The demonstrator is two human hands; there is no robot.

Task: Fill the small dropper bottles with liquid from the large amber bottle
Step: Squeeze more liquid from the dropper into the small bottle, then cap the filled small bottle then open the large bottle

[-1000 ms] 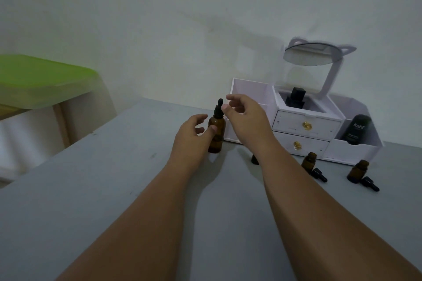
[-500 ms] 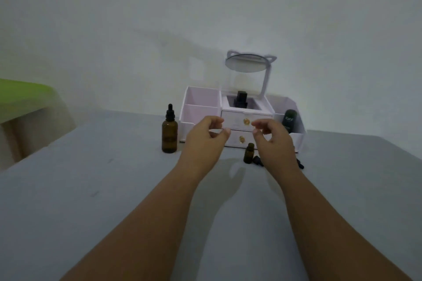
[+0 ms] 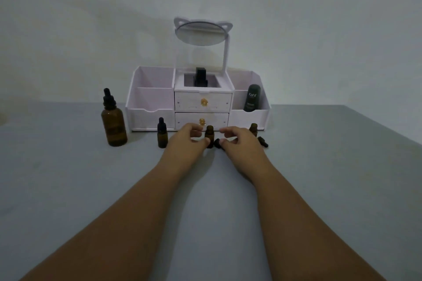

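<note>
The large amber bottle [image 3: 113, 124] with its black dropper cap stands upright at the left of the grey table. A small capped dropper bottle [image 3: 162, 137] stands just right of it. An uncapped small bottle [image 3: 209, 134] stands between my hands. My left hand [image 3: 186, 141] curls its fingers beside that bottle, thumb near its base. My right hand [image 3: 239, 141] hovers with fingers bent over a black dropper cap [image 3: 217, 143] lying on the table; whether it touches the cap is unclear. Another uncapped small bottle [image 3: 253, 128] and its cap [image 3: 263, 141] sit behind my right hand.
A white organiser [image 3: 150, 107] with two gold-knobbed drawers and a cat-eared mirror [image 3: 201, 33] stands against the wall. It holds a black bottle [image 3: 200, 78] in the middle and a dark Kahf tube [image 3: 251, 98] at the right. The table's right edge runs diagonally.
Both hands left the large amber bottle, moved right and came down around the middle small bottle and its cap. The camera turned right, so the green-lidded box is out of view.
</note>
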